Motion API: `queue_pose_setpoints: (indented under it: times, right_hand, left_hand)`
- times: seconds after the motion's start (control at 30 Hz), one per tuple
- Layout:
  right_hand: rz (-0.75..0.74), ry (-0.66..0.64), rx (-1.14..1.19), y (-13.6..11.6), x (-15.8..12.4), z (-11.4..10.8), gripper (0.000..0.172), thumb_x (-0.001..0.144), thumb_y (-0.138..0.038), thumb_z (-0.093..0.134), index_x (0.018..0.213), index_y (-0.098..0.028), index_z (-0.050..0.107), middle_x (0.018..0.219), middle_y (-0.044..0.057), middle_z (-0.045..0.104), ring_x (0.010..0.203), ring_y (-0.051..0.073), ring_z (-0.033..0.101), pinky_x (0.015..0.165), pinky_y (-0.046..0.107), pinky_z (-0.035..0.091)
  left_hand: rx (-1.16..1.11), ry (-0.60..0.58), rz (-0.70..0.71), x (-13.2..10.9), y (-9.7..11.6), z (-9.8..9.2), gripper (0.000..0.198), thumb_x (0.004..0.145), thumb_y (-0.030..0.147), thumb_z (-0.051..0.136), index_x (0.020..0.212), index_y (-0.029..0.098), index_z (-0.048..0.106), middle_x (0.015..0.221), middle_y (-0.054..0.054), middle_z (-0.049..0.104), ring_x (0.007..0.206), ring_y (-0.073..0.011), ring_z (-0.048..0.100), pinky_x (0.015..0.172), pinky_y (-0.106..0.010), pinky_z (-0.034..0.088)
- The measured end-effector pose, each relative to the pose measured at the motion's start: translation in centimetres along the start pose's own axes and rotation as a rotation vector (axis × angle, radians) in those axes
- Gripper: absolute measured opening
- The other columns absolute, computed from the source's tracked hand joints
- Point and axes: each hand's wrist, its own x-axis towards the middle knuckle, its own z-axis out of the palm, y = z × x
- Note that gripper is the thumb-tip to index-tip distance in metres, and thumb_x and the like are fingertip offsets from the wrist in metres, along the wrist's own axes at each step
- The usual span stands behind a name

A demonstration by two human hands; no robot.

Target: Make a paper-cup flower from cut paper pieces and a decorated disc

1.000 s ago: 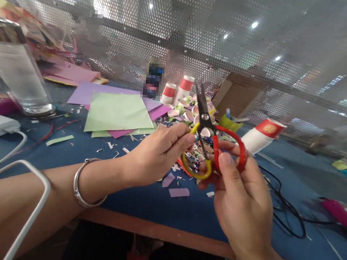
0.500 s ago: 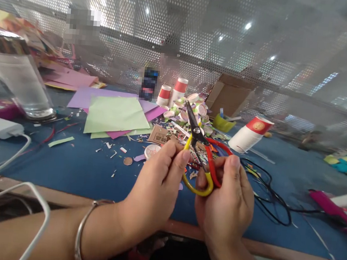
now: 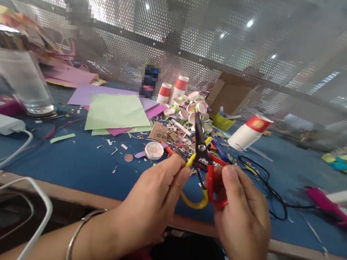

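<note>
My left hand point(image 3: 158, 197) pinches the yellow handle of a pair of scissors with black blades point(image 3: 201, 148). On the other side, my right hand point(image 3: 242, 213) grips the red handle. The blades point up and away from me. There also seems to be a second yellow-handled tool crossed with the scissors; its shape is partly hidden. Just past my left hand lies a round white lid with a red drawing point(image 3: 154, 150). Behind the scissors are paper scraps point(image 3: 184, 141) and a heap of small cut cup pieces point(image 3: 190, 107).
Green paper point(image 3: 117, 111) lies on purple sheets at left. A water glass point(image 3: 22, 80) stands far left. Red-and-white cups point(image 3: 247, 134) lean at right, near a cardboard box point(image 3: 229, 95) and black cable point(image 3: 270, 187). The blue table point(image 3: 91, 171) ends near my wrists.
My right hand has moved right and slightly down. The scissors have shifted toward the right and lower, with their blades turned more upright. The round lid shows more fully.
</note>
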Motion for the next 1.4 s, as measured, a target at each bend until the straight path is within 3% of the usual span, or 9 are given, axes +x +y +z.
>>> queue_pose_setpoints:
  times: [0.2,0.33,0.5,0.67,0.93,1.07,1.2,1.3,1.4]
  right_hand:
    - [0.036,-0.169,-0.009,-0.5,-0.7,0.2,0.040,0.093,-0.050,0.065,0.068,-0.022,0.052,0.059,-0.005,0.044,0.051,0.010,0.037,0.043,0.024,0.029]
    - [0.036,-0.003,0.158,-1.1,-1.4,2.0,0.041,0.094,-0.048,0.064,0.068,-0.022,0.047,0.060,-0.007,0.037,0.048,0.008,0.031,0.040,0.022,0.027]
    - [0.070,0.146,0.301,-1.7,-1.1,3.9,0.038,0.094,-0.048,0.065,0.070,-0.024,0.047,0.055,-0.008,0.037,0.042,0.008,0.033,0.037,0.023,0.028]
    - [0.095,0.191,0.276,-1.1,-0.7,4.2,0.037,0.093,-0.049,0.064,0.070,-0.025,0.048,0.055,-0.007,0.039,0.043,0.009,0.034,0.038,0.024,0.031]
    - [0.078,0.145,0.180,0.2,-1.7,3.7,0.043,0.096,-0.052,0.059,0.068,-0.024,0.044,0.054,-0.008,0.039,0.043,0.008,0.036,0.037,0.023,0.029]
    - [0.081,0.133,0.205,0.4,-1.9,3.9,0.044,0.095,-0.051,0.062,0.067,-0.024,0.043,0.054,-0.008,0.038,0.044,0.008,0.035,0.039,0.024,0.029]
    - [0.078,0.122,0.186,0.7,-2.2,3.9,0.045,0.096,-0.052,0.060,0.065,-0.024,0.042,0.054,-0.008,0.037,0.044,0.009,0.034,0.039,0.025,0.030]
    - [0.045,0.131,0.124,1.0,-2.7,3.3,0.045,0.097,-0.050,0.059,0.065,-0.024,0.042,0.053,-0.007,0.039,0.044,0.009,0.036,0.042,0.026,0.031]
    - [0.026,0.122,0.068,1.1,-3.0,2.4,0.043,0.097,-0.049,0.059,0.065,-0.024,0.045,0.054,-0.006,0.041,0.046,0.010,0.037,0.043,0.027,0.031]
  left_hand:
    - [0.194,-0.094,0.069,1.3,1.2,-2.5,0.029,0.108,0.028,0.033,0.080,0.023,0.039,0.072,0.004,0.047,0.063,-0.0137,0.042,0.064,-0.031,0.031]
    - [0.207,-0.043,0.112,2.0,1.6,-2.3,0.030,0.106,0.027,0.036,0.076,0.024,0.037,0.068,0.004,0.044,0.059,-0.0131,0.040,0.060,-0.031,0.030]
    - [0.013,0.244,0.059,2.1,1.7,0.2,0.036,0.108,0.033,0.035,0.073,0.023,0.040,0.065,0.003,0.045,0.057,-0.0113,0.040,0.058,-0.030,0.033]
    - [-0.267,0.463,-0.065,1.2,1.0,3.4,0.037,0.109,0.042,0.033,0.078,0.024,0.043,0.072,0.001,0.049,0.063,-0.0128,0.044,0.059,-0.030,0.037]
    - [-0.308,0.589,-0.218,-0.5,-0.5,6.0,0.040,0.107,0.054,0.029,0.079,0.026,0.037,0.071,0.000,0.046,0.063,-0.0150,0.045,0.053,-0.030,0.038]
    - [-0.314,0.671,-0.294,-0.5,-0.3,6.8,0.042,0.106,0.058,0.024,0.081,0.026,0.036,0.074,-0.001,0.049,0.066,-0.0155,0.049,0.054,-0.028,0.043]
    - [-0.464,0.759,-0.318,-1.1,0.3,7.9,0.043,0.106,0.057,0.025,0.078,0.026,0.032,0.071,0.001,0.043,0.061,-0.0141,0.044,0.053,-0.027,0.043]
    - [-0.509,0.700,-0.286,-2.3,0.6,7.1,0.044,0.106,0.056,0.030,0.075,0.025,0.035,0.069,0.001,0.041,0.059,-0.0141,0.041,0.052,-0.027,0.043]
    - [-0.388,0.418,-0.253,-2.5,0.8,3.8,0.044,0.106,0.050,0.035,0.073,0.024,0.045,0.067,0.000,0.044,0.060,-0.0141,0.042,0.055,-0.028,0.041]
